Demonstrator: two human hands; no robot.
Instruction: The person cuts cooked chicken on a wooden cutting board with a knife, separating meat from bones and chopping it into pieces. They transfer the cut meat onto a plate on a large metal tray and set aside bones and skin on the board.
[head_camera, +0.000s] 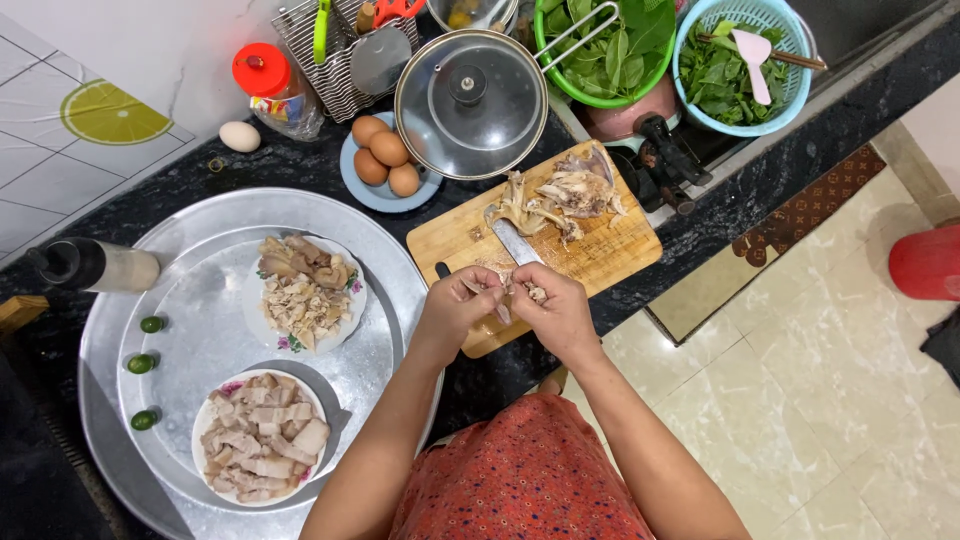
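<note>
Your left hand (452, 308) and right hand (556, 312) meet over the near edge of the board (620, 250), fingers curled in and pinching a small scrap of chicken (520, 288) between them, each hand gripping its own end so the meat can be pulled apart; the scrap sits right at your fingertips, above the board, so that whatever falls lands on wood and not on the bench (700, 230); just beyond your hands the knife (515, 240) lies flat with its blade pointing away, close by yet out of the way of your knuckles; past it rests the carcass (565, 190), near enough to reach for more meat; to the left of your left hand the big tray (200, 330) holds a plate of shredded meat (305, 292), near at hand, and nearer your body a plate of sliced pork (260, 450); three limes (141, 363) sit along the tray's far left; well beyond the board stand the pot lid (470, 100), the eggs (385, 158) and two baskets of greens (725, 70), parked clear of the cutting.
</note>
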